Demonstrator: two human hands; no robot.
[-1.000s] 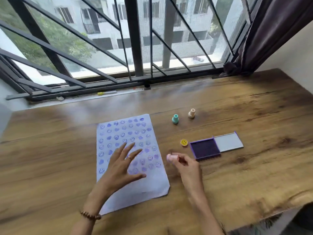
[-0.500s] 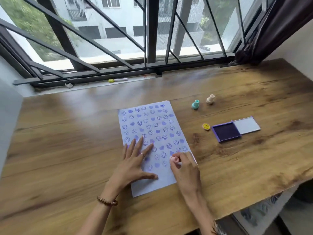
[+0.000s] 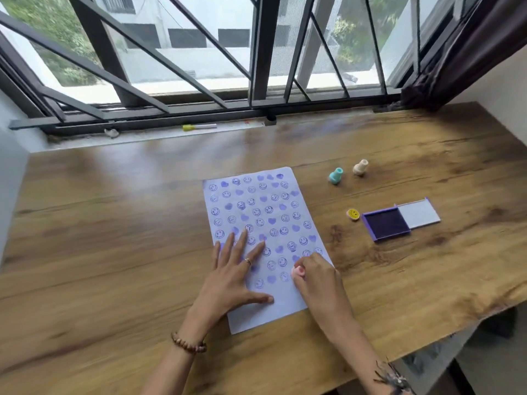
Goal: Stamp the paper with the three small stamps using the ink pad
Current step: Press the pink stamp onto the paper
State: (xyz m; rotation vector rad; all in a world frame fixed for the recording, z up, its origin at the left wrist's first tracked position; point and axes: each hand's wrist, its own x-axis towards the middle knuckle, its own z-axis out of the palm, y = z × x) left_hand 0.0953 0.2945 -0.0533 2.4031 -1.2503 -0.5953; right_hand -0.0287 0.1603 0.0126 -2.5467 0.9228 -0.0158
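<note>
A pale sheet of paper [image 3: 273, 303] lies on the wooden table, covered with several purple smiley and heart prints. My left hand [image 3: 233, 277] rests flat on its lower left part, fingers spread. My right hand [image 3: 316, 276] is closed around a small pink stamp [image 3: 297, 271], holding it down on the paper's lower right area. A teal stamp [image 3: 335, 175] and a cream stamp [image 3: 360, 167] stand to the right of the paper. The open purple ink pad [image 3: 385, 223] lies further right, with its lid [image 3: 418, 213] beside it.
A small yellow smiley cap [image 3: 353, 214] lies just left of the ink pad. A yellow-capped marker [image 3: 199, 127] rests on the window sill behind the wooden table [image 3: 114, 238]. A dark curtain [image 3: 456, 52] hangs at the back right. The table's front edge runs near my right forearm.
My right hand carried the pink stamp from the table beside the ink pad onto the paper's lower right and now holds it there. The left hand stayed flat on the sheet. The view shifted.
</note>
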